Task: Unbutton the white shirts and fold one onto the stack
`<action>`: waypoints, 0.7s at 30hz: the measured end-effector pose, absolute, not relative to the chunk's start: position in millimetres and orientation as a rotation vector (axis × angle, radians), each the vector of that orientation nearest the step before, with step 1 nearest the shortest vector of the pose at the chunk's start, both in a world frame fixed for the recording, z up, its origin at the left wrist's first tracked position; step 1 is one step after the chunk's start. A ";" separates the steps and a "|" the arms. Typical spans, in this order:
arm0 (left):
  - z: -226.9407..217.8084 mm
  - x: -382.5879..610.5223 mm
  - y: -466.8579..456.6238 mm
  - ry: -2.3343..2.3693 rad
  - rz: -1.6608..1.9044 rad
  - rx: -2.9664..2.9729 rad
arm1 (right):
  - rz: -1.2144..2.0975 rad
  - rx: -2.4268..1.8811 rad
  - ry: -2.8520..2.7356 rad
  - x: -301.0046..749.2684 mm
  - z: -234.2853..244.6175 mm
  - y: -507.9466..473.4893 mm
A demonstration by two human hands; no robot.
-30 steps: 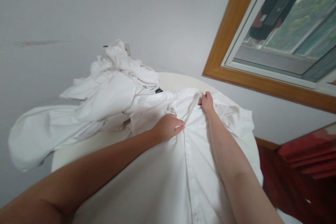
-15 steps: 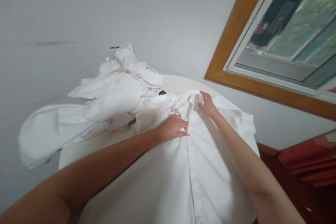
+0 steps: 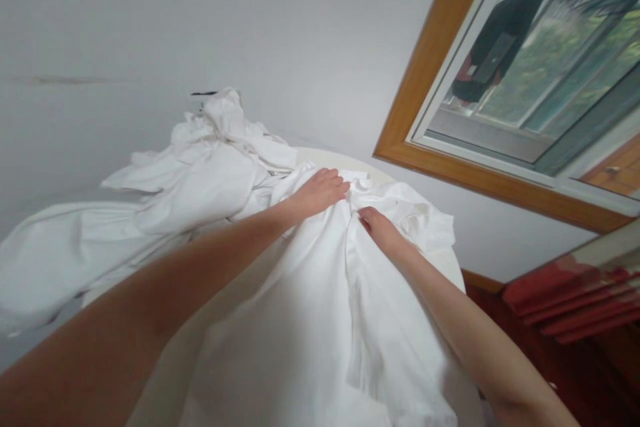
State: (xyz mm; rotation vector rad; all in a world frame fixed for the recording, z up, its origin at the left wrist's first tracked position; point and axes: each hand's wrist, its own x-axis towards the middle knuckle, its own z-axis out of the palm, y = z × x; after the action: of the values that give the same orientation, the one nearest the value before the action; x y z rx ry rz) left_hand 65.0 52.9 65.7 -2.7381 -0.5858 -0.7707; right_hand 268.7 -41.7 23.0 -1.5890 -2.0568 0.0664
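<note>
A white button-front shirt (image 3: 320, 320) lies spread over a round white table (image 3: 453, 257) in front of me. My left hand (image 3: 320, 190) rests near the collar at the far end, fingers stretched out flat on the cloth. My right hand (image 3: 381, 230) sits just below and to the right, fingers curled and pinching the shirt's front edge. The fabric bunches into folds between the two hands.
A heap of other white garments (image 3: 200, 160) lies at the table's far left, one piece trailing off to the left. A grey wall stands behind. A wood-framed window (image 3: 425, 80) is at the right, and red flooring (image 3: 575, 293) lies below it.
My left hand has moved from the middle of the placket up to the collar. My right hand has come back down and toward me, gathering cloth. The shirt front is now more rumpled.
</note>
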 end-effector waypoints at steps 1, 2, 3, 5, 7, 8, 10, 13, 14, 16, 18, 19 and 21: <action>70.3 65.9 60.9 -0.621 -0.770 -2.710 | 0.008 -1.635 -2.020 274.3 24.3 -31.6; 73.4 66.5 67.4 -0.651 -0.756 -2.687 | -0.043 -1.680 -1.965 278.8 26.2 -21.5; 74.9 66.8 72.0 -0.671 -0.733 -2.672 | -0.075 -1.727 -1.885 281.7 28.1 -11.8; 73.4 67.8 74.2 -0.672 -0.695 -2.661 | -0.079 -1.785 -1.714 282.0 30.2 4.3; 67.8 69.8 67.0 -0.657 -0.707 -2.650 | -0.047 -1.772 -1.575 275.0 27.1 14.3; 64.2 71.3 60.4 -0.659 -0.733 -2.641 | -0.033 -1.740 -1.525 269.8 23.4 16.9; 55.5 74.8 44.2 -0.690 -0.809 -2.638 | -0.031 -1.653 -1.458 258.5 13.1 17.9; 38.8 78.9 21.4 -0.718 -0.891 -2.728 | -0.046 -1.543 -1.455 246.7 -1.9 13.3; 32.4 79.3 16.1 -0.753 -0.901 -2.771 | -0.047 -1.523 -1.462 245.0 -5.0 11.3; 19.5 78.4 10.5 -0.902 -0.935 -2.850 | -0.050 -1.516 -1.461 244.3 -7.7 7.7; 8.8 76.0 10.7 -1.044 -1.010 -2.913 | -0.071 -1.555 -1.444 245.7 -7.0 5.1; 4.9 74.6 12.3 -1.066 -1.052 -2.942 | -0.090 -1.585 -1.439 246.5 -6.0 4.2; 0.2 72.3 16.9 -1.011 -1.116 -2.997 | -0.141 -1.639 -1.437 247.7 -4.0 3.1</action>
State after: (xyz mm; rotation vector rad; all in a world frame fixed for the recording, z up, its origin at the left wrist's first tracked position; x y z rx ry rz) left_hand 72.3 16.9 0.2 -2.9972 -1.0109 -1.1155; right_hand 247.7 3.1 -4.0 -1.6394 -1.4373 -0.1411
